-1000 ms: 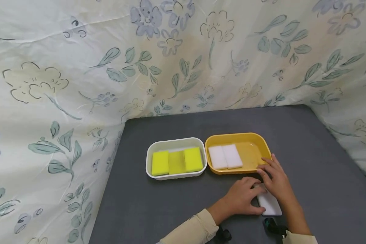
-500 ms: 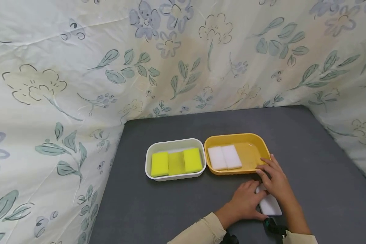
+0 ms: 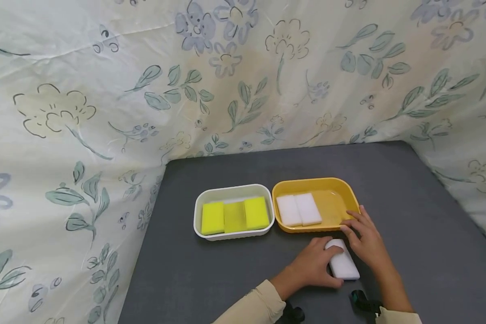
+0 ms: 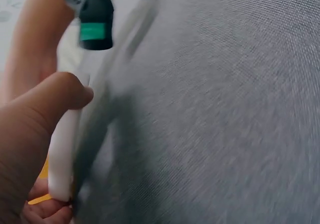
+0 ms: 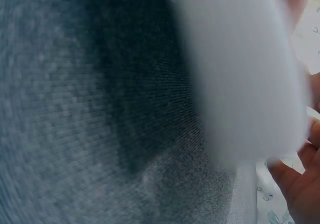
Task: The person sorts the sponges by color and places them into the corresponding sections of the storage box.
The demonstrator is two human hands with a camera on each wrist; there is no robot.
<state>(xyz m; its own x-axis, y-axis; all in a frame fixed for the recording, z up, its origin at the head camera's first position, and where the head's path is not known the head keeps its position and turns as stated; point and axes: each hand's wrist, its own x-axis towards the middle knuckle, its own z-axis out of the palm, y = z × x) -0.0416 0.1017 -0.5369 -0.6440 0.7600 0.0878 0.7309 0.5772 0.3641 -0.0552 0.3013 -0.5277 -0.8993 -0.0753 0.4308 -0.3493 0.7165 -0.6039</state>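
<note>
My left hand (image 3: 313, 265) grips a white sponge (image 3: 343, 261) between thumb and fingers, in front of the yellow tray. In the left wrist view the thumb lies over the near side of the sponge (image 4: 62, 154), with shadow on the table beside it. The sponge (image 5: 245, 74) looms large and blurred in the right wrist view. My right hand (image 3: 364, 236) holds the right front corner of the yellow tray (image 3: 336, 227), fingers over the rim and thumb at its front. Two more white sponges (image 3: 299, 209) lie side by side in that tray's left part.
Left of the yellow tray, and close against it, stands a white tray (image 3: 231, 236) with yellow sponges (image 3: 235, 216) in a row. Both rest on a dark grey table (image 3: 218, 279). Flower-patterned cloth (image 3: 243, 90) hangs behind the table and along its sides.
My left hand has drawn the white sponge leftward, out from beside my right forearm, after first reaching further over it. My right hand stays at the tray corner.
</note>
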